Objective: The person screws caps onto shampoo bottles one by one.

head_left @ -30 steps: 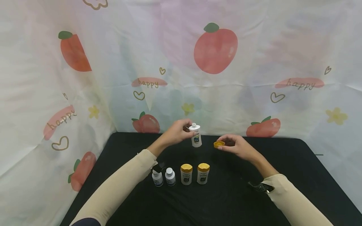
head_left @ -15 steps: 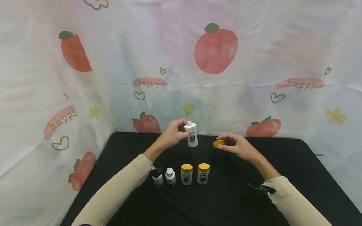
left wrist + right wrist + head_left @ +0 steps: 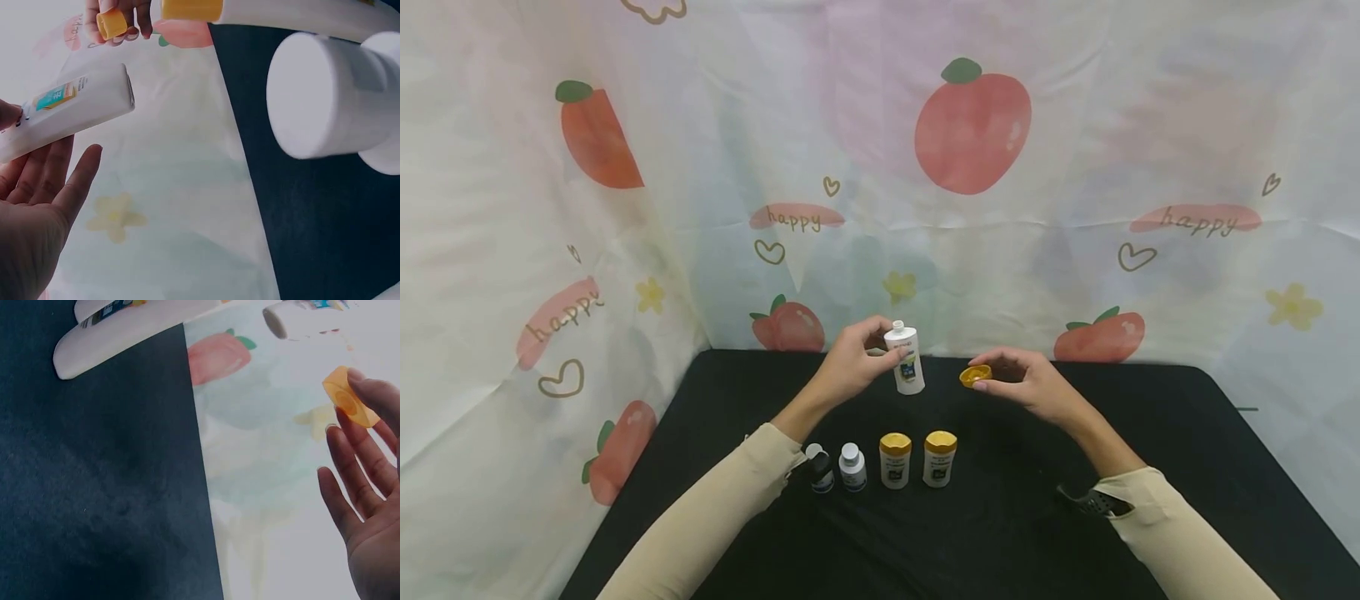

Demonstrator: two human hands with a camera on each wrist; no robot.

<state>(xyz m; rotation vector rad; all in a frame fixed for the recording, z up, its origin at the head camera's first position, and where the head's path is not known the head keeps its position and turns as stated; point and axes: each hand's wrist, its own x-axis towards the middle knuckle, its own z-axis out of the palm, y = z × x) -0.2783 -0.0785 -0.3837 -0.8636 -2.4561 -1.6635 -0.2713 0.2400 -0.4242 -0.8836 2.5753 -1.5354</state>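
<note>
In the head view my left hand (image 3: 852, 365) grips an uncapped white bottle (image 3: 906, 362) with a narrow bare neck and a printed label, held upright above the far part of the table. The left wrist view shows the thumb on one side of it and the fingers spread along the other. To the right, my right hand (image 3: 1028, 383) pinches a yellow bottle cap (image 3: 975, 377) between thumb and fingertips. The cap's hollow inside shows in the right wrist view, its other fingers loosely extended. A short gap separates bottle and cap.
Two yellow-capped white bottles (image 3: 895, 461) stand side by side on the black table (image 3: 1000, 533). Left of them are two smaller white-capped bottles, one bare to view (image 3: 852, 467), the other partly behind a black wrist device (image 3: 818, 467). A fruit-printed curtain (image 3: 865, 150) hangs behind.
My left hand has shifted the bottle slightly left. The right hand has brought the cap a little left and up, tilting its hollow side more into view. The standing bottles have stayed put.
</note>
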